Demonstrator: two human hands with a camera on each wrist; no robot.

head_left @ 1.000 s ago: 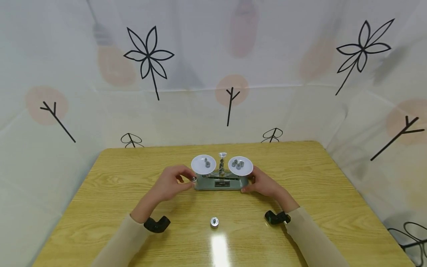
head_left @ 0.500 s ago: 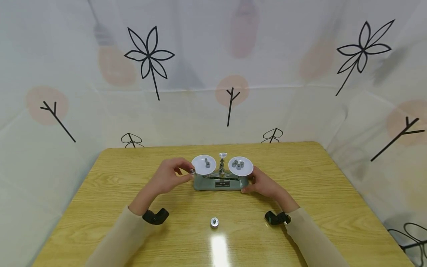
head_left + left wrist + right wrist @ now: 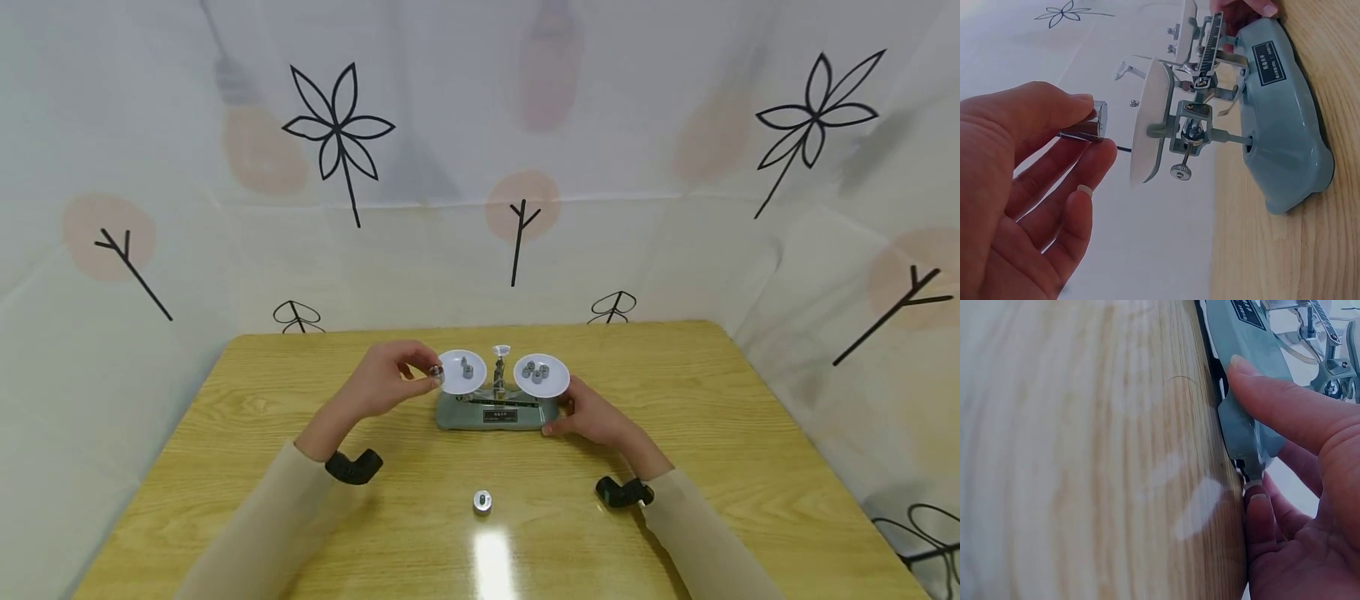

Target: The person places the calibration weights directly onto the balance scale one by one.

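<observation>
My left hand (image 3: 386,379) pinches a shiny metal balance weight (image 3: 1087,127) between thumb and fingertips. It is at the outer edge of the left white pan (image 3: 451,380) and a little above it. The grey-green pan balance (image 3: 465,414) stands on the table, with small weights (image 3: 467,372) on its left pan and several more (image 3: 537,377) on the right pan (image 3: 553,387). At the right end of the base, my right hand (image 3: 592,412) grips the casing, thumb on the front, as the right wrist view shows.
Another metal weight (image 3: 482,502) stands on the wooden table (image 3: 300,358) in front of the balance. Behind the table hangs a pale cloth (image 3: 420,275) printed with plants. A black band with a camera (image 3: 354,467) is on each wrist.
My left hand has lifted the weight from beside the base up to the left pan's rim. My right hand has stayed on the base.
</observation>
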